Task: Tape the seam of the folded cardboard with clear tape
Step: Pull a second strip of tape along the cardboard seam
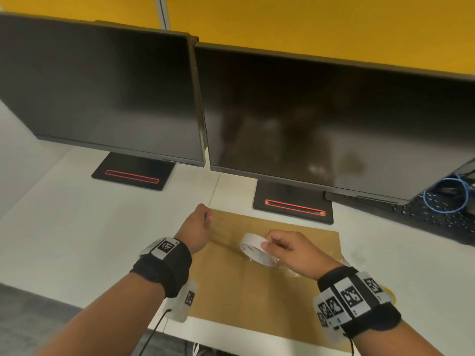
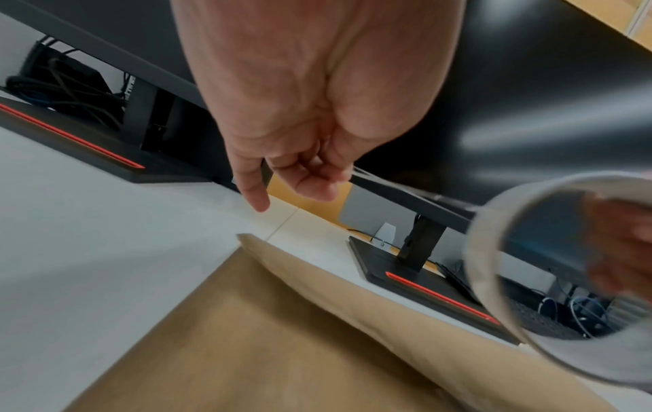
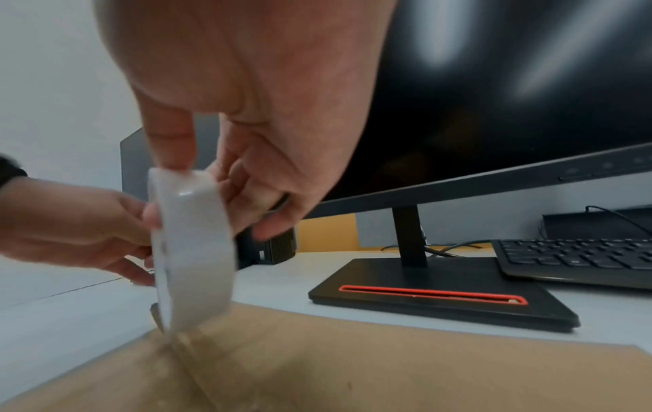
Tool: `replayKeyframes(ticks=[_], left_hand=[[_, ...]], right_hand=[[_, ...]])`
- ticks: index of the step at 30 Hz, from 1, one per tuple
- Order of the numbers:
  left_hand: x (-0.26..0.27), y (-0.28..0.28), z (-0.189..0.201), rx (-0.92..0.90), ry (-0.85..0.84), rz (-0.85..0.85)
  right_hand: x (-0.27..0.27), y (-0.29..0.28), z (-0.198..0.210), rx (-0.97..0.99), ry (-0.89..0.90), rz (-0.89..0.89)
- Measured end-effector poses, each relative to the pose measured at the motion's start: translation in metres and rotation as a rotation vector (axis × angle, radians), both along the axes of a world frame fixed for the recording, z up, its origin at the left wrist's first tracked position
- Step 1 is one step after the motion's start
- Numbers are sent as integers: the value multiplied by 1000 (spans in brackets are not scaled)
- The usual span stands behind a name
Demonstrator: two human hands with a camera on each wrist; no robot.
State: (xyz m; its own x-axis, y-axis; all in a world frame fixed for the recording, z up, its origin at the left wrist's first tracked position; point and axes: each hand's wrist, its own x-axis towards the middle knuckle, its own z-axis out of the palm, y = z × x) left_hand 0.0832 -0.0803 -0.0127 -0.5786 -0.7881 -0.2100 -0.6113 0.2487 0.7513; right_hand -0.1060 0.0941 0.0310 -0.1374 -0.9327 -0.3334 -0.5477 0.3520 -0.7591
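Observation:
A flat brown cardboard sheet lies on the white desk. My right hand grips a roll of clear tape on edge, its low rim just above the sheet. A glossy clear strip runs over the cardboard from the roll to the far left corner. Over that corner my left hand has thumb and fingertips pinched together at the strip's end; the film between them is too faint to make out.
Two dark monitors on black stands stand close behind the cardboard. A black keyboard and a blue cable coil are at the right. Crinkled clear film lies by the sheet's right edge.

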Motion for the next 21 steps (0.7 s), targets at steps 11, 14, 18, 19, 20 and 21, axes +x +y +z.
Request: replayKeyframes(ticks=[11,14,18,19,20,21], left_hand=[[18,-16,-22,74,-31,114],[17,-9,-29,77,-34,109],[22,-9,-40,86,-30,188],[24,-11,-42,103,-43,179],[26,-13,-45,116,-64,156],[27,-14,-47,124,-81,136]], right_hand=[[-5,-4,-17,-9,-56,-6],[-4,-7,-20,-28,-49,-65],[-4,-14,-30,-6,200,-24],[-5,-14,-33,20,224,-27],[-5,-14,-37,49,233,-28],[-5,-13,-40,71,236,-27]])
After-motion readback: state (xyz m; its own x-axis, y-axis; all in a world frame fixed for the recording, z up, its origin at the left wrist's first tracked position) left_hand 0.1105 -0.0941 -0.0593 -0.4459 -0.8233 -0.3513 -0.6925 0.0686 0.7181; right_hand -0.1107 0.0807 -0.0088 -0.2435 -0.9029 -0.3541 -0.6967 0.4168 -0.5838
